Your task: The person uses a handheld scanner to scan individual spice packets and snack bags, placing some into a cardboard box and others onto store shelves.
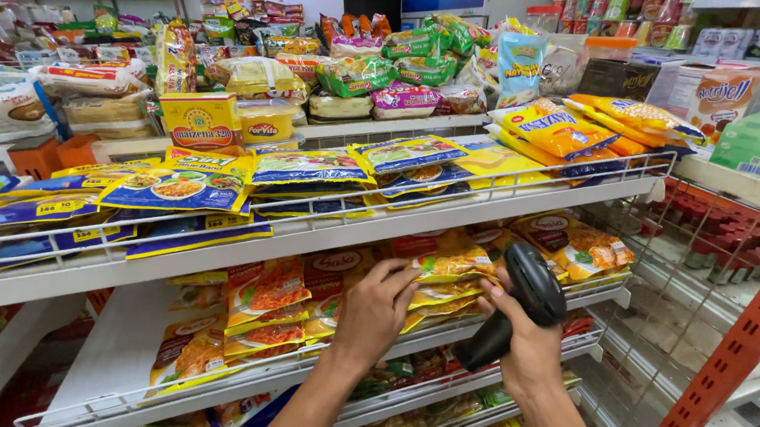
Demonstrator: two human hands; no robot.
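Reaching into the middle shelf [323,236] at lower centre of the frame, your left hand [378,307] rests on a yellow noodle packet [451,264], fingers curled over its near edge, the grip pinching that packet where it lies on top of a stack of like packets. Your right hand [529,346], just right of it, has its grip pressed closed around the handle of a black barcode scanner [519,303], whose head points up and left toward the same packet. Left of the hands on this shelf: orange and red snack packets [267,295], overlapping in rows. Upper shelf: blue and yellow flat packets [181,182] behind a white wire rail. Right edge of the frame: an orange metal upright [734,354] and a white wire rack [665,312].
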